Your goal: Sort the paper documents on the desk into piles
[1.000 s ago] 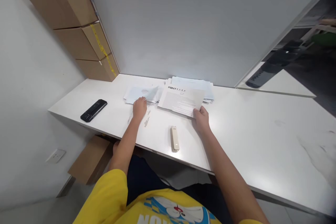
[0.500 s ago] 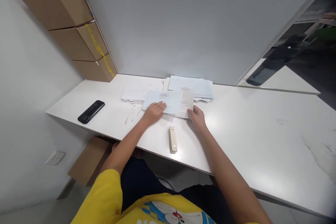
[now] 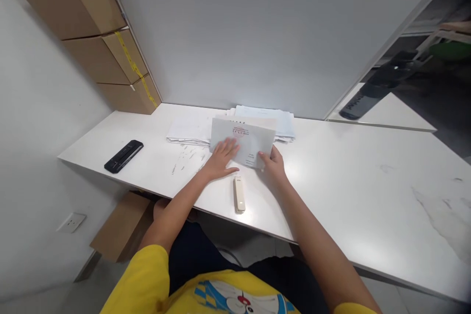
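Observation:
A few printed sheets of paper (image 3: 253,140), the top one pale blue with a reddish stamp-like mark, are tilted up off the table. My right hand (image 3: 273,163) pinches their lower right corner between thumb and fingers. Against their lower left part, my left hand (image 3: 222,157) lies flat with its fingers spread and thumb stretched out. Just below the papers rests a cream stapler (image 3: 239,195), touched by neither hand. Behind the sheets are a stack of pale blue papers (image 3: 285,125) and a pile of white papers (image 3: 187,130), both partly hidden.
A black phone-like device (image 3: 124,156) lies on the white table (image 3: 331,181) at the left. Cardboard boxes (image 3: 121,54) are stacked in the back left corner. A whiteboard-like panel (image 3: 235,34) stands along the back edge, and a dark bottle (image 3: 368,95) is beyond it.
The top sheet has been turned and the papers raised to a steeper tilt. My left hand has spread its fingers and thumb; my right hand keeps its hold on the corner.

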